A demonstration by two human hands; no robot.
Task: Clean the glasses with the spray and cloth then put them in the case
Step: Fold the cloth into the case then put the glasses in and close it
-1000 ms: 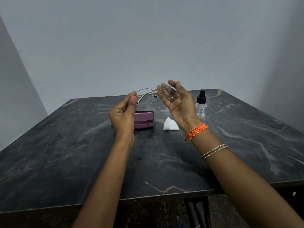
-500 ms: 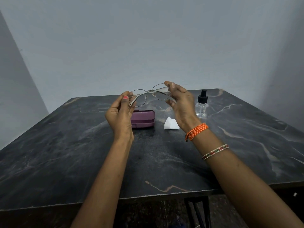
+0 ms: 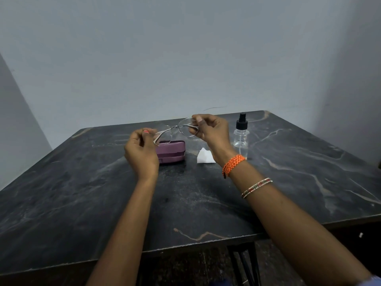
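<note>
Thin metal-framed glasses (image 3: 179, 129) hang in the air above the table, held at both ends. My left hand (image 3: 142, 151) pinches the left temple arm. My right hand (image 3: 212, 133) grips the right lens rim between thumb and fingers. Right under the glasses a purple case (image 3: 172, 152) lies shut on the table. A small white cloth (image 3: 204, 156) lies to the right of the case, partly behind my right wrist. A clear spray bottle (image 3: 240, 134) with a black nozzle stands upright just right of my right hand.
The dark marble table (image 3: 309, 172) has its near edge close to me and a wall right behind its far edge. A black chair frame (image 3: 245, 263) shows below the front edge.
Both hands have lowered and turned the glasses; my right hand has gone from an open palm behind the lens to a pinch on the rim. The left temple now angles down toward the case.
</note>
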